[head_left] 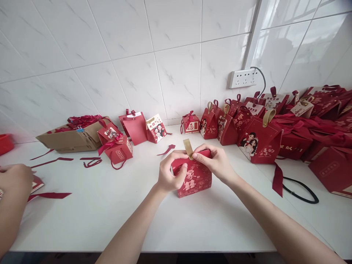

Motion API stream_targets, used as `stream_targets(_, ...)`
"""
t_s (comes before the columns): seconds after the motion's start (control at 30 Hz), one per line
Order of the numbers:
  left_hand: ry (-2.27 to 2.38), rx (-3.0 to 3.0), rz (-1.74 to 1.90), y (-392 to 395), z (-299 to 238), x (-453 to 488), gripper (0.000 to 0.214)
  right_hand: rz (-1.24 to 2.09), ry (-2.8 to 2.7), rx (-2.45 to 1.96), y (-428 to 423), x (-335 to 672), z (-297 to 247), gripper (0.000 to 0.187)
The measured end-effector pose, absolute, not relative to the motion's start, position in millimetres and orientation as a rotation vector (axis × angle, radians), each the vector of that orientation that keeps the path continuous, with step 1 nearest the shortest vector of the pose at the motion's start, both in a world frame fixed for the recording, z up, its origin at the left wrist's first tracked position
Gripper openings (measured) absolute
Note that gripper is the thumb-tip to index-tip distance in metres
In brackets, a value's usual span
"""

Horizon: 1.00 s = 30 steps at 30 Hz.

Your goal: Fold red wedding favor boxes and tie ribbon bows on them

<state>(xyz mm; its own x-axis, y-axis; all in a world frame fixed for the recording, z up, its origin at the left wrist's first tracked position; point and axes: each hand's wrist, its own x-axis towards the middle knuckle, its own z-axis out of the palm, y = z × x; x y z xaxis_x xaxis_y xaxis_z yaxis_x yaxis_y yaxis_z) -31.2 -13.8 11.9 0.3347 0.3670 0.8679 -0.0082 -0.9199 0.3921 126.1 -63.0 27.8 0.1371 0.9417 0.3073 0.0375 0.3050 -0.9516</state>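
A red paper gift box [196,179] with pale Chinese characters stands upright on the white table in front of me. Its top edge is gripped from the left by my left hand [172,172], thumb on the near face. On the other side, my right hand [213,161] pinches the top, its thumb pressed at the base of a gold ribbon loop [188,146]. That ribbon sticks up between both hands. Part of the box's front is covered by my left fingers.
Finished red gift boxes [260,141] crowd the right side. A cardboard box [74,137] of red ribbons stands back left, near small boxes [119,150]. Another person's hand [16,183] works at the left edge. A black cord loop [302,200] lies right; a power strip [243,79] hangs on the wall.
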Motion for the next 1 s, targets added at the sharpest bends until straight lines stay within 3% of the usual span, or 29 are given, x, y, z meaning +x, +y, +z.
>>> stream_targets(0.3, 0.32, 2.303, 1.629, -15.1, 12.4, -29.3, 0.02, 0.654, -1.29, -1.149, -65.9, 123.7, 29.5, 0.022)
stream_targets(0.67, 0.42, 2.266, 1.66, -11.9, 11.0, -26.1, 0.007, 0.668, -1.298, -1.108, -65.2, 124.6, 28.2, 0.022)
stream_targets(1.0, 0.412, 2.328, 1.673, -11.7, 10.3, -24.9, 0.009, 0.677, -1.287, -1.138, -63.4, 125.8, 27.8, 0.026)
